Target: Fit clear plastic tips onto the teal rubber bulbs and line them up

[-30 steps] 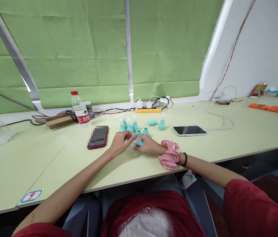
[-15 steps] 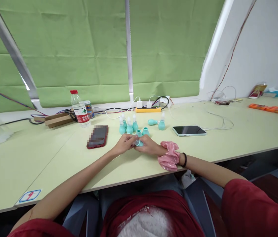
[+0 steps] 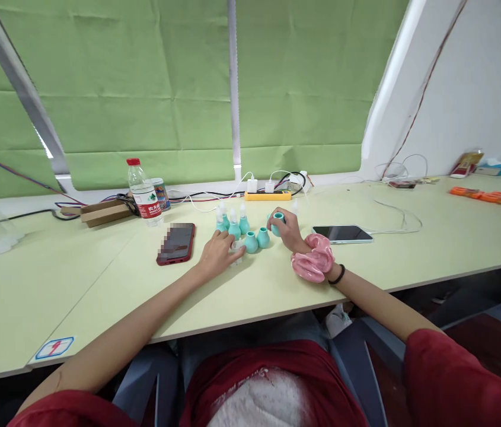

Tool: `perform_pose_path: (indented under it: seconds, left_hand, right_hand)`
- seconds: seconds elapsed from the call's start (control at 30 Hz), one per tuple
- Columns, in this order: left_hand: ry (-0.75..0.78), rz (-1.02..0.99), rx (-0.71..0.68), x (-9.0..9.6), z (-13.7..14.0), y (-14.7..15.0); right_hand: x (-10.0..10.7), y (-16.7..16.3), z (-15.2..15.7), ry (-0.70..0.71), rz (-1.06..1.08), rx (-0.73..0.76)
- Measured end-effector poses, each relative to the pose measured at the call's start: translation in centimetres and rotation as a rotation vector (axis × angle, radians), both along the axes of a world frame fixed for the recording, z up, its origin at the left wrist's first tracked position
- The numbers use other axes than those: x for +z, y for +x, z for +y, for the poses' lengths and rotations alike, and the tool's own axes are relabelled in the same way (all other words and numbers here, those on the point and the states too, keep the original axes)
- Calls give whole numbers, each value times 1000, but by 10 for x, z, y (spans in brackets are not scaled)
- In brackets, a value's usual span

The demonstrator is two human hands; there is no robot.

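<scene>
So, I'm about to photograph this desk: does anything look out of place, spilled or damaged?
Nothing looks spilled or damaged. Two open bulbs look mismatched: they lack the clear tips seen on the tipped bulbs behind them. Dark cables also lie messily beside the water bottle.

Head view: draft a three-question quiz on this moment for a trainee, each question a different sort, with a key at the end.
1. What does the right hand hold?
a) a phone
b) a teal bulb
c) a cable

2. True or false: the red-capped bottle is lying on its side.

3. How many open-topped bulbs stand on the table between the left hand and the right hand?

Key: 1. b. 2. False; the bottle stands upright. 3. Two.
</scene>
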State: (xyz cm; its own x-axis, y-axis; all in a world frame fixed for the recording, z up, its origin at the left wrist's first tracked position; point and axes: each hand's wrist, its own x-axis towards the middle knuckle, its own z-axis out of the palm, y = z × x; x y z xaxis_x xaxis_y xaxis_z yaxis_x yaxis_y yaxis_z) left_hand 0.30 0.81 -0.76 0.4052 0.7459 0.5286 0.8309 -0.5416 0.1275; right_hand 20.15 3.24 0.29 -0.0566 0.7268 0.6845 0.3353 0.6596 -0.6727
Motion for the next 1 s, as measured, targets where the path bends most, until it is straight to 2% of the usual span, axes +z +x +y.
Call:
perform_pose_path:
  seconds: [0.13,0.3,0.63,1.0]
  left_hand:
    - [-2,84,45,-13,5,0]
    - [-35,149,-8,-17,0,5]
    - [-97,192,-70,-22,8,3]
    - [-106,219,103,-17,8,2]
  right_hand:
    - [-2,12,20,-127,-34,-132]
    - [-12,14,30,-246,-85,-134]
    - [-17,6,23,-226,-85,-67]
    - [-24,16,37,-154,-66,-31]
